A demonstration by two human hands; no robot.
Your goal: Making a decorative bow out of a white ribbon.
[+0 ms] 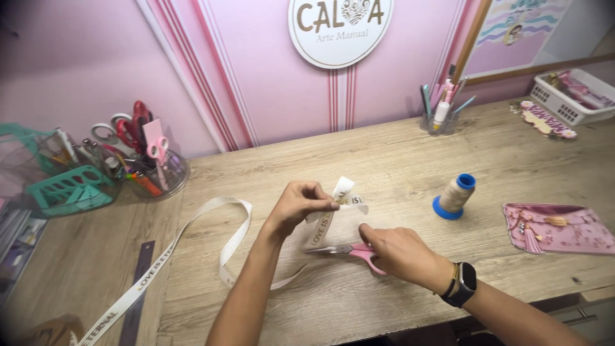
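Head view: the left hand [300, 204] pinches a folded loop of cream ribbon [339, 195] just right of its fingertips. The ribbon's free strip hangs down-left toward the pink scissors [349, 250], which the right hand [396, 251] grips, blades pointing left beneath it.

Left hand [296, 206] pinches ribbon [333, 211]; right hand [398, 251] holds scissors [349, 250].

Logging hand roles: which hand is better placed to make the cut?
Probably the right hand: it grips the pink scissors, blades beside the ribbon. The left hand pinches the ribbon's fold.
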